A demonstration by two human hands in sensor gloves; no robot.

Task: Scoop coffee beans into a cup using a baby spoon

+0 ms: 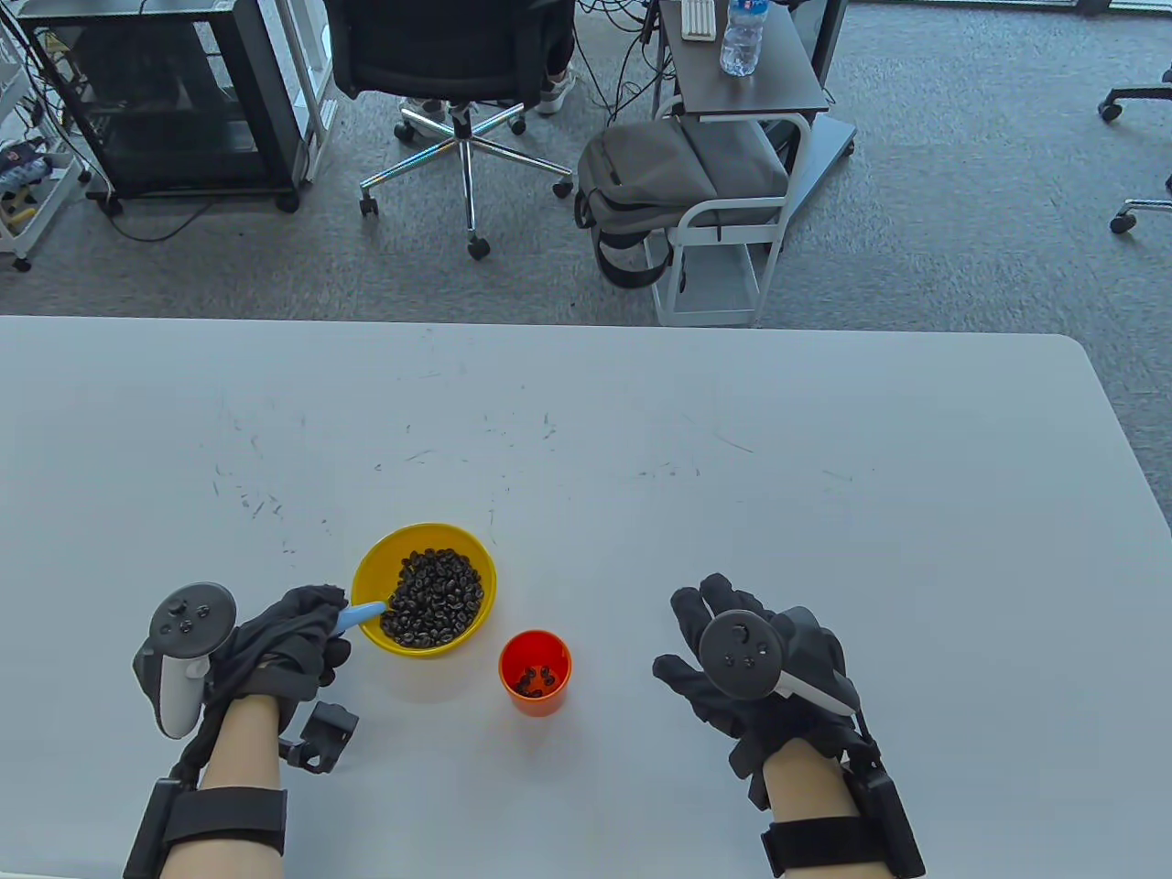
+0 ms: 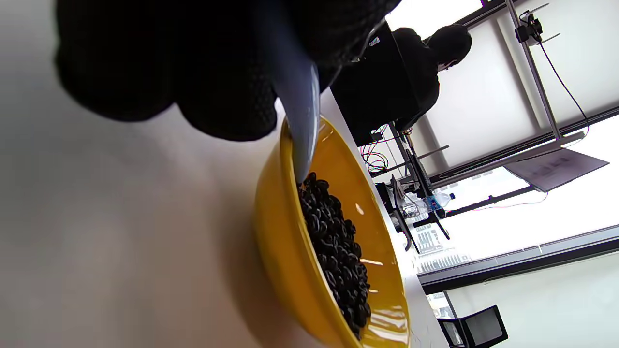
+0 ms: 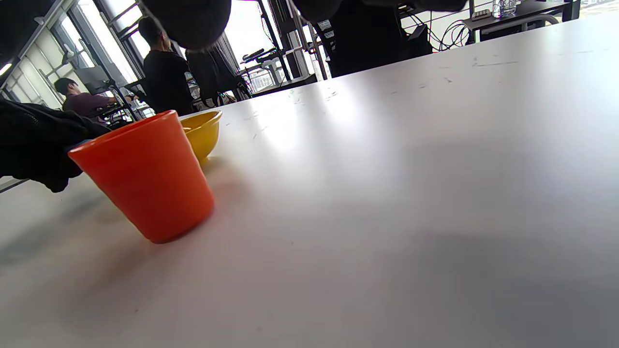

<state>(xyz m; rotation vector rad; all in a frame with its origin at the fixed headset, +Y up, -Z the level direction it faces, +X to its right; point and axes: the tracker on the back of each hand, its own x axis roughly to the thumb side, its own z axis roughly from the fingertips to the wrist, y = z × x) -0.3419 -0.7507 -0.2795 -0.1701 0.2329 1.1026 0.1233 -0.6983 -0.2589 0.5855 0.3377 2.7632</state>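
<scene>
The left hand point(image 1: 288, 636) has its grip clenched around the handle of a light blue baby spoon point(image 1: 359, 616). The spoon's long axis runs outward from that grip toward the person's right and slightly away, crossing the near-left rim of a yellow bowl point(image 1: 371, 563), with the bowl end of the spoon pointing into the pile of coffee beans point(image 1: 432, 597). In the left wrist view the spoon point(image 2: 299, 116) comes out from under the gloved fingers point(image 2: 227, 92) and its tip meets the beans point(image 2: 333, 251) just inside the bowl point(image 2: 280, 261); whether any beans lie in the spoon cannot be told.

Right of the grip and nearer the person than the bowl stands an orange cup point(image 1: 535, 673), upright, just beside the bowl but apart from it, with a few beans at its bottom. From the right wrist view the cup point(image 3: 147, 179) stands in front of the bowl point(image 3: 202, 131).

The right hand point(image 1: 751, 664) lies well apart on the white counter point(image 1: 824, 513), right of the cup, fingers spread, its grip released and grasping nothing.
</scene>
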